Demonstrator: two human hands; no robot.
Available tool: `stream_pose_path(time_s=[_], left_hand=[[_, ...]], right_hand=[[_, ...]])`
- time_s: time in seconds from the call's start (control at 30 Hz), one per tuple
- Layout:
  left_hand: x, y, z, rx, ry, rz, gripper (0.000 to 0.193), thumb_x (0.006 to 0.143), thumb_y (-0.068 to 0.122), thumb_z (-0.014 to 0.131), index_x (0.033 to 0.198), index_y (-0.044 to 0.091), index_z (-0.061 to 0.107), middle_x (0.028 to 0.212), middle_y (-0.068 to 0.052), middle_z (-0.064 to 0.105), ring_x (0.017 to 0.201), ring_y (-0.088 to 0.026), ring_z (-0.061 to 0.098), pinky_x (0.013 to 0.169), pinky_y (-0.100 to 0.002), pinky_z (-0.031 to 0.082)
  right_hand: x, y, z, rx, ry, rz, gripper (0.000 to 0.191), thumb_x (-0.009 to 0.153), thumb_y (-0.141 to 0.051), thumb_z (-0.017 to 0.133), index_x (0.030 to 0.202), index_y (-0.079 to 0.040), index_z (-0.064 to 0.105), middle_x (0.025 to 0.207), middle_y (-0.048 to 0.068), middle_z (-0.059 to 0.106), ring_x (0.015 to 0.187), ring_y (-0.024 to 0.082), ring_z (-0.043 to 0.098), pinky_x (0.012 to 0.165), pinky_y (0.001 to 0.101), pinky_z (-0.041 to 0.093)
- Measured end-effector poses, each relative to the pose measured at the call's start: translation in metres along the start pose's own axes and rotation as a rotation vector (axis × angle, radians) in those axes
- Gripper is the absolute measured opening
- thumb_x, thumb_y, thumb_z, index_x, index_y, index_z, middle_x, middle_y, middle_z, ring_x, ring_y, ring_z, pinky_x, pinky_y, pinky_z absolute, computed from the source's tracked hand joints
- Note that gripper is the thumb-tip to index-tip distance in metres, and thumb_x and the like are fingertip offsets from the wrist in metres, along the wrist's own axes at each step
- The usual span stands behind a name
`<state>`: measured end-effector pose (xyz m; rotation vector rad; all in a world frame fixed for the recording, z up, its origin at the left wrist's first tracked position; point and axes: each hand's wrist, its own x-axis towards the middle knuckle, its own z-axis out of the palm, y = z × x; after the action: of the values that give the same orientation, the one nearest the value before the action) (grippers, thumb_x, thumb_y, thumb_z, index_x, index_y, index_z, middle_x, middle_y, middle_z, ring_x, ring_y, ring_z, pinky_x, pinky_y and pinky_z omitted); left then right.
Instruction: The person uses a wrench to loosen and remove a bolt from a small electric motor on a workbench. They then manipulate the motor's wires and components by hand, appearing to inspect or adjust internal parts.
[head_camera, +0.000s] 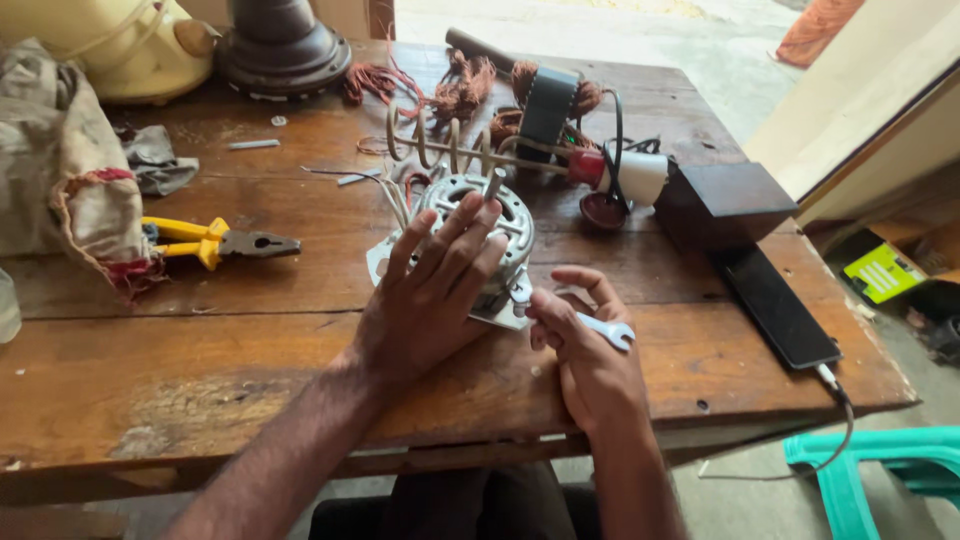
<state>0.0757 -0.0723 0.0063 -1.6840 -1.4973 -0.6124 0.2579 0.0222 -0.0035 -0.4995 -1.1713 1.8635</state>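
A round silver electric motor (508, 218) on a square metal base sits in the middle of the wooden table (180, 350). My left hand (432, 285) lies flat on top of the motor with the fingers spread, pressing on its near side. My right hand (585, 350) grips a small silver open-ended spanner (600, 328), whose other end is at the motor's base corner. Thin wires run from the motor toward the back.
Yellow-handled pliers (215, 242) lie at left beside a bundle of cloth (70, 180). Copper wire coils (465, 90), a wire coil former (450, 145), a dark wooden block (725, 200) and a charging phone (780, 305) stand behind and right. A green plastic chair (880, 470) is off the table's right corner.
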Motion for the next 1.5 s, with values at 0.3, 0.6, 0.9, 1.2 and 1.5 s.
stream_pose_path(time_s=[0.3, 0.6, 0.9, 1.2, 1.5], left_hand=[[0.000, 0.000, -0.002, -0.191, 0.020, -0.023, 0.063, 0.092, 0.037, 0.075, 0.140, 0.003, 0.054, 0.155, -0.017, 0.051, 0.150, -0.029, 0.042, 0.126, -0.049, 0.025], [-0.001, 0.002, -0.001, -0.100, 0.061, -0.021, 0.049, 0.094, 0.029, 0.073, 0.135, 0.006, 0.059, 0.151, -0.014, 0.054, 0.147, -0.025, 0.047, 0.124, -0.047, 0.026], [-0.003, 0.003, -0.004, -0.045, 0.110, -0.029, 0.055, 0.089, 0.041, 0.079, 0.130, 0.010, 0.059, 0.143, -0.008, 0.058, 0.136, -0.021, 0.053, 0.105, -0.047, 0.031], [-0.005, 0.008, -0.003, -0.035, 0.114, -0.140, 0.064, 0.073, 0.042, 0.083, 0.125, 0.012, 0.061, 0.132, -0.005, 0.060, 0.127, -0.021, 0.055, 0.097, -0.044, 0.031], [-0.006, 0.008, -0.001, -0.033, 0.164, -0.161, 0.057, 0.081, 0.041, 0.083, 0.123, 0.011, 0.060, 0.131, -0.006, 0.060, 0.124, -0.022, 0.056, 0.097, -0.043, 0.031]], right_hand=[[0.011, 0.010, 0.012, -0.061, 0.188, -0.119, 0.037, 0.087, -0.017, 0.078, 0.112, -0.003, 0.054, 0.080, 0.007, 0.070, 0.060, 0.013, 0.066, 0.054, 0.0268, 0.054], [0.015, 0.005, 0.026, -0.220, 0.212, -0.045, 0.035, 0.087, -0.031, 0.076, 0.107, -0.005, 0.065, 0.073, 0.003, 0.066, 0.055, 0.009, 0.060, 0.046, 0.0241, 0.046], [-0.001, 0.012, 0.017, -0.261, 0.166, -0.209, 0.029, 0.091, -0.024, 0.081, 0.092, -0.001, 0.064, 0.072, 0.008, 0.069, 0.062, 0.013, 0.066, 0.059, 0.0272, 0.056], [-0.002, 0.008, 0.015, -0.050, 0.129, -0.037, 0.016, 0.091, -0.011, 0.072, 0.100, -0.001, 0.064, 0.077, 0.013, 0.074, 0.067, 0.020, 0.074, 0.066, 0.0348, 0.064], [0.000, 0.011, 0.018, -0.046, 0.105, -0.069, 0.016, 0.094, -0.012, 0.071, 0.097, 0.002, 0.064, 0.080, 0.015, 0.074, 0.070, 0.021, 0.074, 0.071, 0.0361, 0.064]])
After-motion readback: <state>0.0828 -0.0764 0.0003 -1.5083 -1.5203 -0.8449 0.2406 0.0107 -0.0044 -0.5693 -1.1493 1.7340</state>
